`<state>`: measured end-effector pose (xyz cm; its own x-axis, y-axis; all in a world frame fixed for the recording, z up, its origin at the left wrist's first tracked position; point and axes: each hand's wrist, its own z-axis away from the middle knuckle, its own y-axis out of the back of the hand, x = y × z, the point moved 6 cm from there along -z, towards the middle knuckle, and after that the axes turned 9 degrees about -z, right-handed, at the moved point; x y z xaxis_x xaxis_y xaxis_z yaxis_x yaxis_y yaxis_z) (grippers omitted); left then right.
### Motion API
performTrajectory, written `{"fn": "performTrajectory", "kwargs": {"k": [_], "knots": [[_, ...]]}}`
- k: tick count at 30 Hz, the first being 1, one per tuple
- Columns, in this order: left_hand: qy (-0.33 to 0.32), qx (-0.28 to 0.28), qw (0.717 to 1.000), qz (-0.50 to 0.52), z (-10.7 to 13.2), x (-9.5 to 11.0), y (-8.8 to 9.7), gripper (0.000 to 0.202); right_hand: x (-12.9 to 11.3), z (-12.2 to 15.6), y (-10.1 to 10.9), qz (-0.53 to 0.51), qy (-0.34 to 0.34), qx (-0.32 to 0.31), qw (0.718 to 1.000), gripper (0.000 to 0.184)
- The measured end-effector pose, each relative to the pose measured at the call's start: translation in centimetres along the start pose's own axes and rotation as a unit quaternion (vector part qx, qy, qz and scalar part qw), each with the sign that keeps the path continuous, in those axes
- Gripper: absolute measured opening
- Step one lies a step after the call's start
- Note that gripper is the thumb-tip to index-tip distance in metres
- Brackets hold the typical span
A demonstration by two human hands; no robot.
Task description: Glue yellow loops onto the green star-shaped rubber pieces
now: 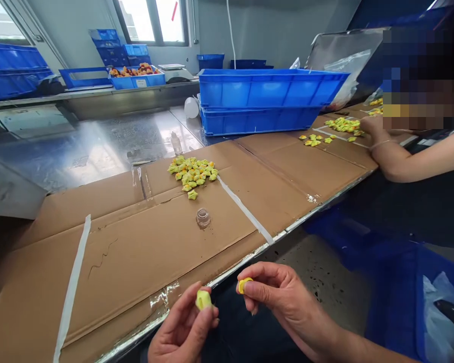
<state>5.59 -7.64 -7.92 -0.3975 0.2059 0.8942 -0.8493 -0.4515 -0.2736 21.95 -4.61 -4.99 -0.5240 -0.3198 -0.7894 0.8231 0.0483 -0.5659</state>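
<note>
My left hand [183, 327] pinches a small pale green-yellow piece [203, 299] between thumb and fingers, just off the near edge of the table. Close beside it, my right hand [283, 297] pinches a small yellow piece [244, 284] at its fingertips. The two pieces are apart, a short gap between them. A pile of several yellow-green and orange small parts [192, 172] lies on the cardboard [136, 252] farther ahead. A small clear round cap [203, 217] sits on the cardboard between the pile and my hands.
Two stacked blue crates [265, 101] stand behind the cardboard on the steel table [98, 146]. A co-worker's arm [412, 156] reaches in at right toward another scatter of yellow parts [342, 126]. A blue bin [404, 297] sits on the floor at right.
</note>
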Motion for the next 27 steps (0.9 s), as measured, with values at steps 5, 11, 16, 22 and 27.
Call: {"fn": "performTrajectory", "kwargs": {"k": [5, 11, 16, 22, 27], "knots": [[0.045, -0.041, 0.998, 0.028, 1.4, -1.9, -0.7, 0.037, 0.6, -0.2, -1.6, 0.004, -0.026, -0.045, 0.999, 0.014], [0.009, -0.033, 0.999, 0.010, 2.1, -1.5, -0.5, 0.034, 1.5, -0.3, -1.9, 0.039, -0.051, -0.060, 0.996, 0.014], [-0.001, -0.032, 0.999, -0.001, 2.5, -1.0, -0.5, 0.029, 1.6, -0.3, -2.0, 0.045, -0.055, -0.062, 0.996, 0.012], [-0.002, -0.043, 0.999, 0.024, 2.3, -1.4, 0.0, 0.034, 1.6, -0.2, -2.1, 0.036, -0.063, -0.057, 0.996, 0.011], [0.021, -0.050, 0.997, 0.053, 2.2, -1.4, 0.2, 0.035, 1.6, 0.1, -1.7, 0.059, -0.046, -0.058, 0.996, 0.012]]}}
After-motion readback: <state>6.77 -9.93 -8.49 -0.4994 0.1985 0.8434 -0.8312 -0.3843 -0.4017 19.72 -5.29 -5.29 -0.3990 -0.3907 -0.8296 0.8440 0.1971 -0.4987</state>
